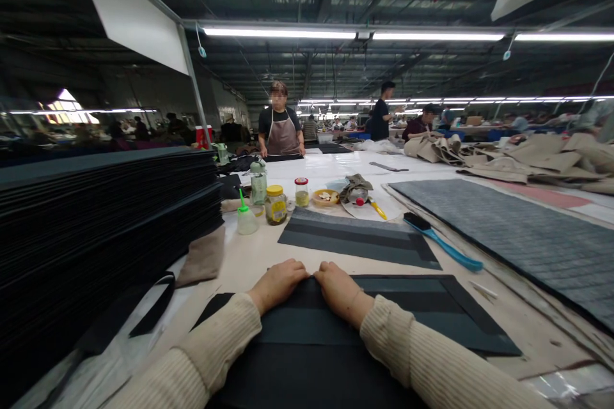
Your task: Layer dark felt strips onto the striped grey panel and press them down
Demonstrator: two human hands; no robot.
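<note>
A dark fabric panel (307, 326) lies flat in front of me on the table (240, 262). At its far edge, my left hand (281, 282) and my right hand (341, 291) are close together, fingers pinched on that edge. Under and to the right of it spreads another dark panel (460, 313) with a black border strip. Just beyond my hands is a grey panel (355, 236) with a darker band. The fingertips partly hide what they grip.
A tall stack of dark panels (105, 217) stands at left. Beyond are a squeeze bottle (247, 222), a yellow-lidded jar (275, 206) and a yellow bowl (326, 198). A blue-handled brush (453, 249) lies right, beside a large grey sheet (518, 230). A co-worker (282, 131) stands across the table.
</note>
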